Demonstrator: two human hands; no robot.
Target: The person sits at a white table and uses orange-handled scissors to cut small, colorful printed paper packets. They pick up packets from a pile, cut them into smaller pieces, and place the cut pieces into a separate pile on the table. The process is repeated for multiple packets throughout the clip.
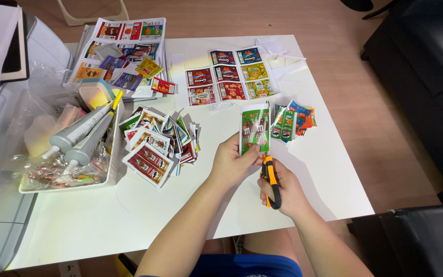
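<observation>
Green printed strip (254,129) and scissors (269,179), each in a closed grip, above white table (129,215) on wooden floor (365,102).

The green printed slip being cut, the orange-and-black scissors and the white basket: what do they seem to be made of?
The green printed slip looks like thin glossy paper: it stands flat and catches light. The orange-and-black scissors seem to have moulded plastic handles with a dull sheen; the blades are hardly visible, probably metal. The white basket looks like matt rigid plastic, its wall pierced with small slots.

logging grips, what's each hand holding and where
Left hand pinches the green printed sheet by its lower left edge; right hand grips the scissors by the handles.
</observation>
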